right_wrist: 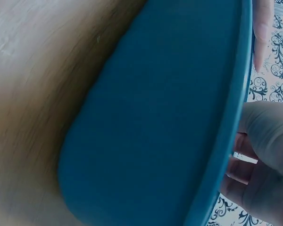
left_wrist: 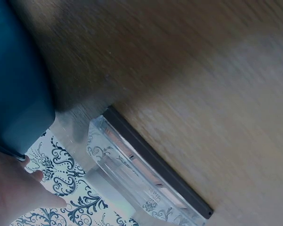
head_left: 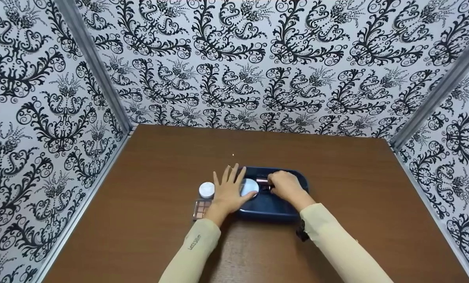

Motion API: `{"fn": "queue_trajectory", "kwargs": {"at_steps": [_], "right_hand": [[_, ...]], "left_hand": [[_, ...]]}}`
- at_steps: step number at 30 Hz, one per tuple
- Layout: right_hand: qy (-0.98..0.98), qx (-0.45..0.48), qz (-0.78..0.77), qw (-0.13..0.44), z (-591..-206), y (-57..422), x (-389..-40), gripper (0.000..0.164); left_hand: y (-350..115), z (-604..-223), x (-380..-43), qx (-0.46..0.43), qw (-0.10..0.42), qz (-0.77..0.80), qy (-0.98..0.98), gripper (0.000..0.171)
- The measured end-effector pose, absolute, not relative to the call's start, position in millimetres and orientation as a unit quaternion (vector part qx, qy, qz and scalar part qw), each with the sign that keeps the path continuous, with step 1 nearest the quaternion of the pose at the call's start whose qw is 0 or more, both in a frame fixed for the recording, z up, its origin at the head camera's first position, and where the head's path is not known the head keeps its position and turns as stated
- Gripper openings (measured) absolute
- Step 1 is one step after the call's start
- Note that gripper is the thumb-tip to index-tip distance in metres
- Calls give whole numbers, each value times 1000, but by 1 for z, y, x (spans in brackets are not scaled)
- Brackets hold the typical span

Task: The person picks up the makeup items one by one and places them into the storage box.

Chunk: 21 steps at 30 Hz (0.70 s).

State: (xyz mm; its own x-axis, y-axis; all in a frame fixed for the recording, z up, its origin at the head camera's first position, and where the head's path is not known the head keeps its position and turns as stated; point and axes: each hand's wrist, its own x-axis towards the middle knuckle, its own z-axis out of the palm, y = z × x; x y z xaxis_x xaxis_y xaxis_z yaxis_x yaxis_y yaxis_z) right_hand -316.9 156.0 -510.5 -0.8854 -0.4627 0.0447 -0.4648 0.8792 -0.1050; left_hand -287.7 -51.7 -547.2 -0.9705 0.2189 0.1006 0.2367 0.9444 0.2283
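A dark blue tray sits on the table with both hands at it. My left hand lies over its left edge, fingers spread, the thumb at a pale round compact inside. Curled fingers of my right hand grip a small dark cosmetic container with a shiny rose-gold band inside the tray; its far end is hidden by the fingers. Just left of my left hand are a white round lidded container and an eyeshadow palette, whose clear lid and dark base show in the left wrist view.
The brown wooden table stretches around the tray. Patterned black-and-white panels stand behind it and on both sides. In the right wrist view, the tray's outer wall blocks most of what lies inside.
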Motion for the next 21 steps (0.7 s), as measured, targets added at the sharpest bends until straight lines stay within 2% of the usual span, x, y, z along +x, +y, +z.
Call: {"fn": "queue_trajectory", "kwargs": {"at_steps": [21], "right_hand": [[-967, 242, 74, 11, -514, 155, -321, 4]], "left_hand": [[-52, -546, -287, -117, 45, -120, -985, 90]]}}
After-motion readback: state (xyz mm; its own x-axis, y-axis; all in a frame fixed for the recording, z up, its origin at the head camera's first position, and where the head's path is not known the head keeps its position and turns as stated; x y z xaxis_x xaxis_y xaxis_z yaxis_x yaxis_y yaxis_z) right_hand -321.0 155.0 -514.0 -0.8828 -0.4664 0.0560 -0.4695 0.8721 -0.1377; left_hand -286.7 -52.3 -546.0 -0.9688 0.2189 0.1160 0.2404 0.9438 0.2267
